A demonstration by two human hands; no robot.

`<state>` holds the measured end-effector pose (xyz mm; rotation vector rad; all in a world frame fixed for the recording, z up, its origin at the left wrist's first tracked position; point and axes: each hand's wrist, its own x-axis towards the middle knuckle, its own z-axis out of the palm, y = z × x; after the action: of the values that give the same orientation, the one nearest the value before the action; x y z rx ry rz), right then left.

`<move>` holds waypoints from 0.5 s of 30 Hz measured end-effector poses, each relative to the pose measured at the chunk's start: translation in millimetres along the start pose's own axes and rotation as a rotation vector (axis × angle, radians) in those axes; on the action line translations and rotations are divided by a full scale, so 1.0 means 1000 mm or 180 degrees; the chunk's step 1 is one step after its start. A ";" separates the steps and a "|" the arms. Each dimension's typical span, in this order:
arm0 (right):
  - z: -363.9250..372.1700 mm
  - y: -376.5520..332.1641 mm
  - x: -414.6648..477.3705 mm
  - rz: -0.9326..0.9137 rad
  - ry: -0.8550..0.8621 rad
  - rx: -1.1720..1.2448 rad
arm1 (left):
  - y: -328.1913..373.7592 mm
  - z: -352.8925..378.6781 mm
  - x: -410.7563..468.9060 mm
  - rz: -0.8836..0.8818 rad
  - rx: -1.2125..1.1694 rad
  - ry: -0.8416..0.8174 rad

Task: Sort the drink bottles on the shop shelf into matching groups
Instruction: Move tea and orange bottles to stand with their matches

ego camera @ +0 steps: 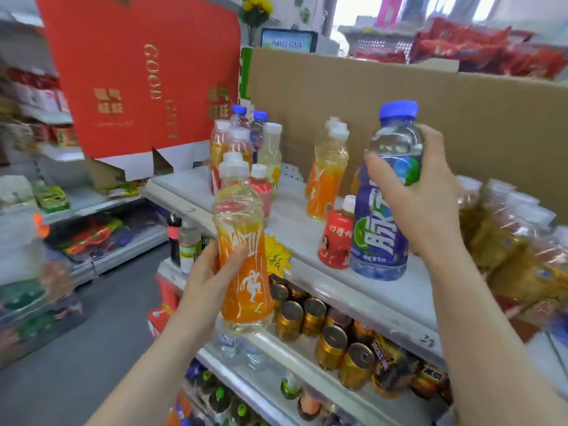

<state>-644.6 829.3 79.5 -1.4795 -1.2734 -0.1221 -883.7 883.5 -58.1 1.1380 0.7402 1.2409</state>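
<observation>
Low at centre frame an orange bottle (246,287) is gripped round its waist by the left hand (209,281), and farther right a blue bottle (381,235) is clasped at its shoulder by the right hand (424,204) at the shelf (295,222), both judged full, weighty, smooth and best held mid-body.

Grey-white top shelf (295,222) runs from centre-left to lower right. Back left: bottle cluster (242,149), orange-label, pale yellow and blue-capped, all upright. Centre: orange-label bottle (327,179), upright, apart from the cluster. In front of it, a red-label bottle (336,241) just beside a blue-label bottle (381,241) at the front edge; base contact unclear. Cardboard sheet (399,96) along the back. Bagged snacks (507,232) at right.
</observation>
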 end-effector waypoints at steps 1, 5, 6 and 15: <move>0.014 -0.010 0.006 0.0027 0.0023 0.0069 | 0.006 -0.014 0.010 -0.0011 0.0031 -0.0049; 0.071 -0.038 0.039 0.0162 0.0287 0.0287 | 0.031 -0.063 0.049 -0.0009 0.0158 -0.0222; 0.083 -0.044 0.049 0.0172 0.0358 0.0335 | 0.035 -0.073 0.059 -0.0001 0.0187 -0.0254; 0.169 -0.073 0.175 0.0093 0.0627 0.0603 | 0.063 -0.102 0.150 0.0027 0.0117 -0.0299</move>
<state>-717.6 1050.5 180.9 -1.2899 -1.0738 -0.1213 -965.6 1050.4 -10.0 1.2222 0.6906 1.1769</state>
